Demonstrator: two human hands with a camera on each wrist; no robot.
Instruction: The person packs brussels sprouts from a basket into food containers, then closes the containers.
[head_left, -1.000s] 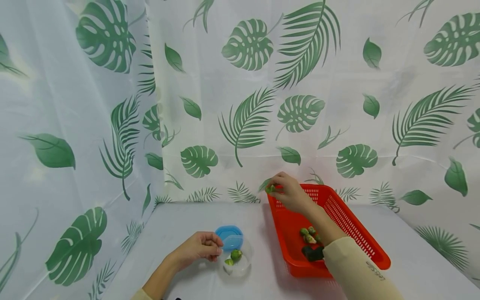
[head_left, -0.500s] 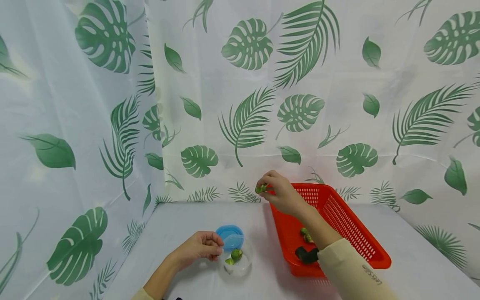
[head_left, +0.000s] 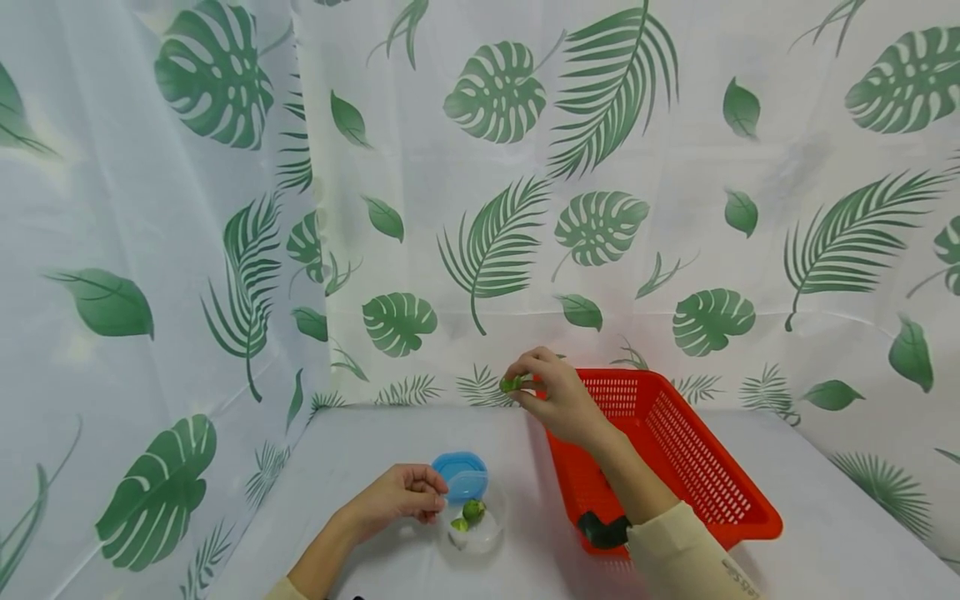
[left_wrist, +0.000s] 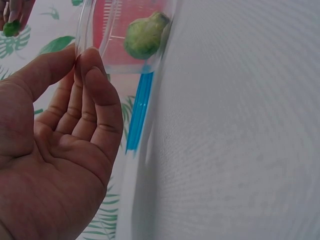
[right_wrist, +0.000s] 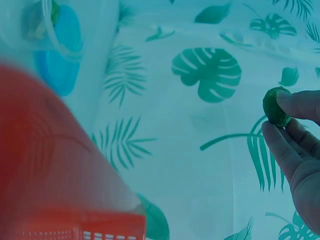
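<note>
My left hand [head_left: 401, 500] pinches the rim of a small clear plastic container [head_left: 487, 537] between thumb and fingertips. Inside the container lie a round Brussels sprout [head_left: 473, 510] and a smaller, paler green piece [head_left: 459, 524]. In the left wrist view, one Brussels sprout [left_wrist: 145, 37] shows through the container wall. My right hand [head_left: 558, 404] holds another Brussels sprout [head_left: 511, 384] between thumb and fingertips, raised near the basket's far left corner. The right wrist view shows that Brussels sprout [right_wrist: 276, 106] at the fingertips, apart from any surface.
A red perforated basket [head_left: 750, 512] stands on the right under my right forearm, which hides most of its floor. A blue lid [head_left: 459, 460] lies just behind the clear container. A dark curved object [head_left: 602, 530] sits beside my right cuff. Leaf-printed sheets [head_left: 495, 250] hang behind the table.
My right hand has moved left with the Brussels sprout, from over the basket's rim to just beyond it. The forearm now covers the sprouts seen in the basket. My left hand stays put.
</note>
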